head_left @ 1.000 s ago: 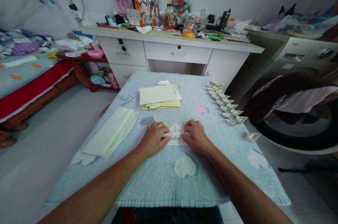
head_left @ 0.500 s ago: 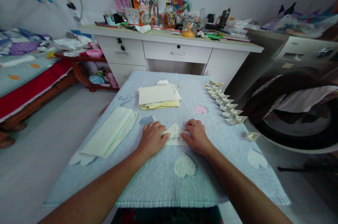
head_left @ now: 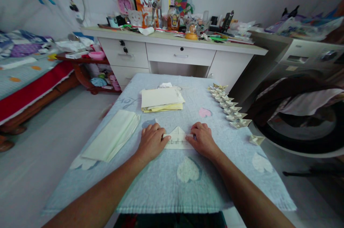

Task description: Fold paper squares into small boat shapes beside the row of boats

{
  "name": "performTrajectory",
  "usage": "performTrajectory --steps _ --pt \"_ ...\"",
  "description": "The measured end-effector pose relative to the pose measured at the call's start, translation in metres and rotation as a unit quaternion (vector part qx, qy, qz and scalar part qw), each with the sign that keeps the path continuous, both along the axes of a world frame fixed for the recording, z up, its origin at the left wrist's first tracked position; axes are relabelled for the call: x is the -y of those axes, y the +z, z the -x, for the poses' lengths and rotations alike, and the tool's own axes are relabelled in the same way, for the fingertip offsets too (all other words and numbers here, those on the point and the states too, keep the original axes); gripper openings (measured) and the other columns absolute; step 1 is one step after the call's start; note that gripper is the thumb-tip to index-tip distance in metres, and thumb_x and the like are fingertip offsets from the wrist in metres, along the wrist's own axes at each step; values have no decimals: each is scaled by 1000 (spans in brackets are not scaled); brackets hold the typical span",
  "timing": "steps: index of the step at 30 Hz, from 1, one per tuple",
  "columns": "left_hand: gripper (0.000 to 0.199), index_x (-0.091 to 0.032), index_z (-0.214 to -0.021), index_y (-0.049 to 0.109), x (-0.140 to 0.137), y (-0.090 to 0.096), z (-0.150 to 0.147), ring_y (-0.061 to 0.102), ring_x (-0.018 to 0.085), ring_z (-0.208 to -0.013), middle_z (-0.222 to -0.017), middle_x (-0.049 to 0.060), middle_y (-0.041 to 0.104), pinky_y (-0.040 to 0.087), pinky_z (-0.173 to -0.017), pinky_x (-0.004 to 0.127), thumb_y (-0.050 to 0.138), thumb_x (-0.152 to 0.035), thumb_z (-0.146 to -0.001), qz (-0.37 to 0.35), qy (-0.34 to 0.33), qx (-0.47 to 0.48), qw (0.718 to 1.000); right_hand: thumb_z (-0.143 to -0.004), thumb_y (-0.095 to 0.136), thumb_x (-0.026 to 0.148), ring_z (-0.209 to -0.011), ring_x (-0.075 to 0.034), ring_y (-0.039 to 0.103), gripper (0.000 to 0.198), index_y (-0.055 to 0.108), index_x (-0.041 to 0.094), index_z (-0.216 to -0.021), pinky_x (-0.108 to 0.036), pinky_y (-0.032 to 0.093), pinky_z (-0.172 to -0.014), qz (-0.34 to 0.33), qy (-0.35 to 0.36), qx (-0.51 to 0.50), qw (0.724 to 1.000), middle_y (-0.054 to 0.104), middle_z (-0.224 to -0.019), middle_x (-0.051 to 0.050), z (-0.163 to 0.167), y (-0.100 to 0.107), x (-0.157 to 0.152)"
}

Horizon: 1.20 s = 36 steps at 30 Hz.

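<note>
A partly folded sheet of paper [head_left: 178, 142] lies flat on the cloth-covered table, its pointed peak toward the far side and a folded band across its front. My left hand [head_left: 152, 140] pinches the left end of that band, thumb on top and fingers curled. At the right end, my right hand [head_left: 202, 139] grips it the same way, its fingertips partly hidden. Several small folded paper boats [head_left: 233, 109] stand in a row along the table's right side. Nearer to me sits a single paper boat [head_left: 256, 139], apart from the row.
A stack of cream paper [head_left: 161, 98] rests beyond my hands. Folded pale sheets [head_left: 111, 136] lie on the left of the blue cloth [head_left: 161, 188]. Past the table stands a white desk [head_left: 180, 54] crowded with items. On the right is a washing machine [head_left: 301, 63].
My hands have slid slightly apart along the folded paper, the left one leftward and the right one rightward. More of the front band now shows between them.
</note>
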<state>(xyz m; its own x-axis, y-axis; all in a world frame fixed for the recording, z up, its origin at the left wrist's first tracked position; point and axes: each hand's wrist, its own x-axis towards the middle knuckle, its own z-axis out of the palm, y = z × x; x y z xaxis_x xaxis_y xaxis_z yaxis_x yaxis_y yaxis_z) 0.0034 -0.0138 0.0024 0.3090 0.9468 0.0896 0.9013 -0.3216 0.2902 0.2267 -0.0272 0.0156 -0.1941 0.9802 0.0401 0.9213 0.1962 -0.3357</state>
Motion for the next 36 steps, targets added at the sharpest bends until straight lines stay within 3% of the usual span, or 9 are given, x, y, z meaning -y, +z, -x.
performTrajectory --steps 2,6,9,12,17,24,28,32,36 --pt "20 -22 -86 59 0 -1 0 48 25 -95 -94 5 58 32 -78 37 56 -41 -84 -9 4 19 1000 -84 61 37 -97 -24 45 21 63 18 -76 -35 31 -79 -7 -8 13 1000 56 -100 -7 0 0 1" --pt "24 -24 -103 57 -2 0 0 47 25 -99 -104 4 57 33 -83 37 62 -28 -80 -46 -19 77 996 -81 63 32 -99 -25 43 21 60 20 -98 -35 31 -80 -51 -9 22 998 55 -106 -8 4 3 4" --pt "12 -24 -93 62 -5 1 1 48 22 -96 -98 3 58 35 -85 35 56 -20 -83 -21 -109 100 989 -86 55 21 -96 -24 43 12 61 22 -96 -35 29 -79 -58 48 37 997 57 -103 -6 10 5 6" --pt "14 -22 -87 63 -8 1 3 49 20 -89 -88 2 60 36 -82 32 49 -18 -87 13 -160 101 982 -86 47 10 -89 -22 45 18 61 21 -85 -35 27 -76 -37 96 68 992 60 -91 -5 18 4 6" --pt "12 -22 -87 60 -12 5 13 49 21 -90 -88 2 60 35 -81 32 49 -17 -84 33 -145 79 986 -88 49 22 -86 -21 47 13 60 19 -82 -35 28 -74 -50 73 74 993 60 -89 -6 29 4 7" --pt "12 -22 -87 59 -16 11 21 48 21 -90 -88 1 58 33 -79 33 49 -20 -83 56 -153 65 984 -91 43 55 -91 -26 48 40 63 19 -91 -39 31 -78 -53 29 98 993 60 -94 -10 41 1 5" --pt "13 -22 -83 60 -14 11 14 49 20 -88 -85 1 58 32 -78 34 47 -20 -84 49 -128 59 989 -89 43 59 -92 -28 48 44 63 19 -94 -40 32 -79 -52 21 104 993 59 -94 -11 42 -1 5" --pt "21 -22 -80 59 -8 10 3 49 23 -90 -87 3 59 31 -78 35 54 -42 -84 16 -73 36 997 -89 44 59 -93 -27 48 44 63 19 -93 -39 32 -79 -44 15 104 994 58 -95 -12 42 -1 4" --pt "22 -22 -76 59 -4 9 0 50 23 -90 -87 3 59 31 -76 34 59 -42 -82 19 -46 25 998 -84 52 60 -94 -27 47 42 59 19 -96 -39 33 -80 -48 -1 98 994 56 -99 -11 35 -2 2"
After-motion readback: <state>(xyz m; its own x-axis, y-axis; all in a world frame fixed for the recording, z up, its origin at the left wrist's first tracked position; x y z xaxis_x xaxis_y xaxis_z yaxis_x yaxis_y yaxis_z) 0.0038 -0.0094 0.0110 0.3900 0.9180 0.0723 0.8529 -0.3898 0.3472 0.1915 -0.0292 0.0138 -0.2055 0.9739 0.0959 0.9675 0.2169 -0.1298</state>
